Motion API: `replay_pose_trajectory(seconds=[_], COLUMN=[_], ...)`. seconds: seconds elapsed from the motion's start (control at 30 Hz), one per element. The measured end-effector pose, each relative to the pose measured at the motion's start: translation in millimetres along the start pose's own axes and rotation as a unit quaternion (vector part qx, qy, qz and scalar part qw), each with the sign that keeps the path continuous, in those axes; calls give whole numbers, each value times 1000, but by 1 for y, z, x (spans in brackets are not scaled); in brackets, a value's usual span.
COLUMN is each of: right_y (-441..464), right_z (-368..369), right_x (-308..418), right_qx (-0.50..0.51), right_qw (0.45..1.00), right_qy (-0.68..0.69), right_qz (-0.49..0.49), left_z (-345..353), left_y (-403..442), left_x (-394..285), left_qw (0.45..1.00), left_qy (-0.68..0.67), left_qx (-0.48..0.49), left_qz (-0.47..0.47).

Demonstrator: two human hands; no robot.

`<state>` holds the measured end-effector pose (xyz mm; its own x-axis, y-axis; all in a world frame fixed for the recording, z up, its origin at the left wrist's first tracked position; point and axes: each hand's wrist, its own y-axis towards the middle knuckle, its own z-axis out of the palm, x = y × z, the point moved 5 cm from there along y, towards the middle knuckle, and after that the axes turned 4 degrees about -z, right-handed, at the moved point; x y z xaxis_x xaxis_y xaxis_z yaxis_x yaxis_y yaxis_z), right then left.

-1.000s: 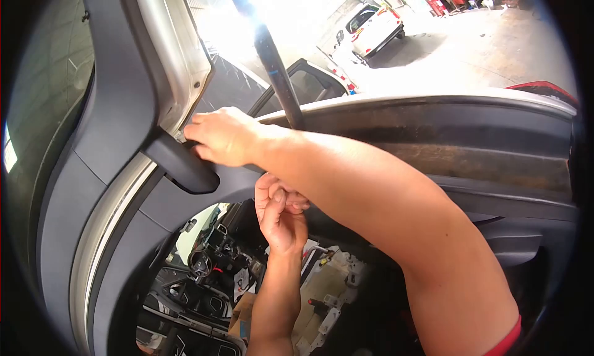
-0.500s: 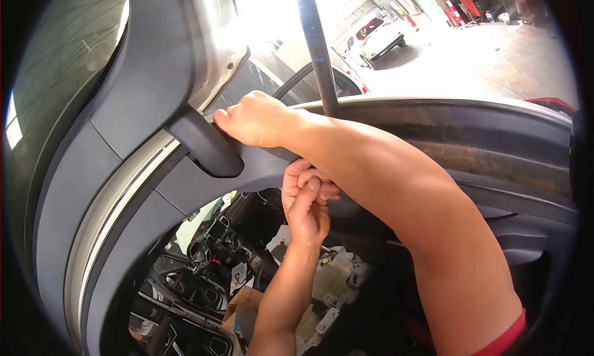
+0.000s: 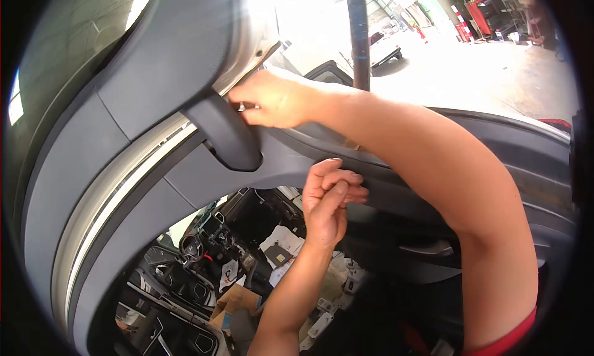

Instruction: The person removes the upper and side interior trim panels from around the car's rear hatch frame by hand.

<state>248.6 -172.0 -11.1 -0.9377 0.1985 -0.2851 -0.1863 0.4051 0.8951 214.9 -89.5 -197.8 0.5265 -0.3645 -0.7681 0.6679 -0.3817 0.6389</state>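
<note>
My right hand reaches in from the right, its fingers closed beside a dark grey plastic hinge-arm cover. Between thumb and fingers shows a small shiny metal piece, too little of it to name. The fingertips are partly hidden behind the cover's edge, near the pale metal body edge. Lower down, my left hand is raised with its palm toward me. Its fingers are loosely curled and apart, the thumb across them, with nothing visible in it. Grey trim panel runs below the cover.
A dark strut stands behind my right forearm. Through the opening below appear a steering wheel, a cardboard box and white papers. A dark door-like panel with a handle lies at the right. Outside is a red rack.
My view has shifted, so the trim sits a little differently. My left hand has come out from under my right forearm and its fingers have loosened. The metal piece now shows in my right hand.
</note>
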Motion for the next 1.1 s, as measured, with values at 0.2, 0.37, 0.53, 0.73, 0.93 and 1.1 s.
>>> replay_pose_trajectory(seconds=[0.2, 0.37, 0.53, 0.73, 0.93, 1.1], right_y=[-10, -12, -24, -38, -72, -103], right_z=[19, 27, 4, 38, 52, 52], right_x=[12, 24, 6, 44, 89, 103], right_qx=[-6, -85, -144, -60, -83, -4], right_qw=[975, 968, 961, 976, 943, 914], right_qy=[-222, -235, 64, -96, -209, -344], right_qz=[-23, -19, 228, 185, 245, 214], left_z=[2, 0, -1, -37, -11, -31], left_y=[-2, 0, -18, -119, -188, -239], left_x=[1, 2, 8, -66, -255, -413], left_qw=[1000, 1000, 995, 956, 677, 352], left_qy=[11, 17, 20, 291, 699, 880], left_qx=[-3, 2, 57, 13, -68, -195], left_qz=[-14, -15, -75, -23, 220, 254])
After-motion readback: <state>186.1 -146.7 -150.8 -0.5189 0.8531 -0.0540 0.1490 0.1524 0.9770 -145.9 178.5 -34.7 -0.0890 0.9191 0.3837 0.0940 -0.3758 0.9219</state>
